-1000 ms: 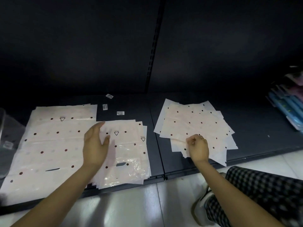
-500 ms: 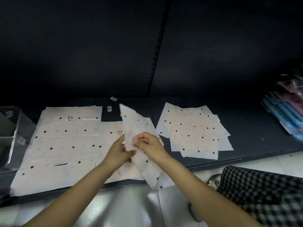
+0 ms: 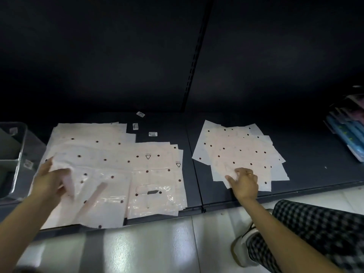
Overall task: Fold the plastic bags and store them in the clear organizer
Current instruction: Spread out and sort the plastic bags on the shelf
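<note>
Pale pink plastic bags with dark dots lie on a dark shelf. A wide stack of flat bags covers the left side, with a smaller stack showing handle cut-outs beside it. My left hand grips the left edge of one bag, which is spread over the front of the left stack and blurred by motion. A loose pile of bags lies to the right. My right hand is at its front edge, fingers curled onto the top bag. The clear organizer stands at the far left.
Three small white labels lie on the shelf behind the stacks. Blue packaged goods lean at the far right. A glossy tiled floor runs in front of the shelf, with my checked trouser knee and a shoe at the lower right.
My hands, together on one bag held up at the centre, have parted. The left carried that bag down over the left stack. The right went back to the right pile.
</note>
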